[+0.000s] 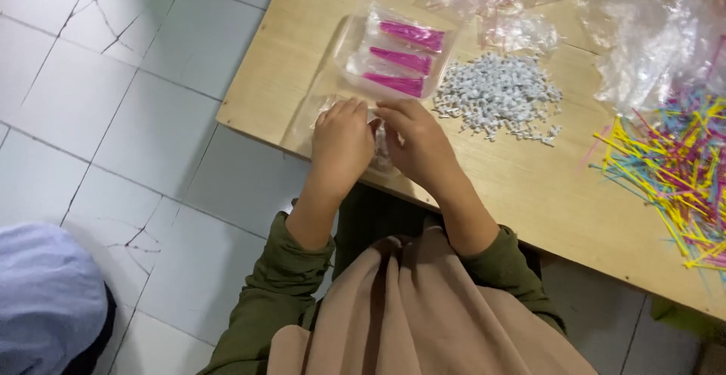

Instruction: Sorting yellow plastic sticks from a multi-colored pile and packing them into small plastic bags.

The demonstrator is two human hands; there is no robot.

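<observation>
Hands at the near edge of the wooden table [484, 193]: I logged both working one small clear plastic bag [382, 152] lying flat on the wood. Left hand [342, 142] lay palm down, fingers [344, 110] curled and pressed onto the bag's left part. Right hand [417, 139] met it from the other side, fingers [397, 112] bent and pinching the bag's right part; how tightly, I could not tell.

Items catalogued relative to that bag:
- Just beyond it, a clear shallow tray [349, 42] holding three small packets of pink sticks [404, 59].
- Beyond and to the right, a heap of small pale grey plastic bits [499, 91], near the right hand but not touching it.
- Farther right, a loose spread of thin yellow, blue and pink sticks [673, 163], well apart.
- At the far edge, crumpled clear bags [650, 35], some with pink contents.
- Left of the bag, off the table, a pale tiled floor [113, 80].
- Nearer than the bag, olive sleeves [272, 284] and tan cloth [408, 307].
</observation>
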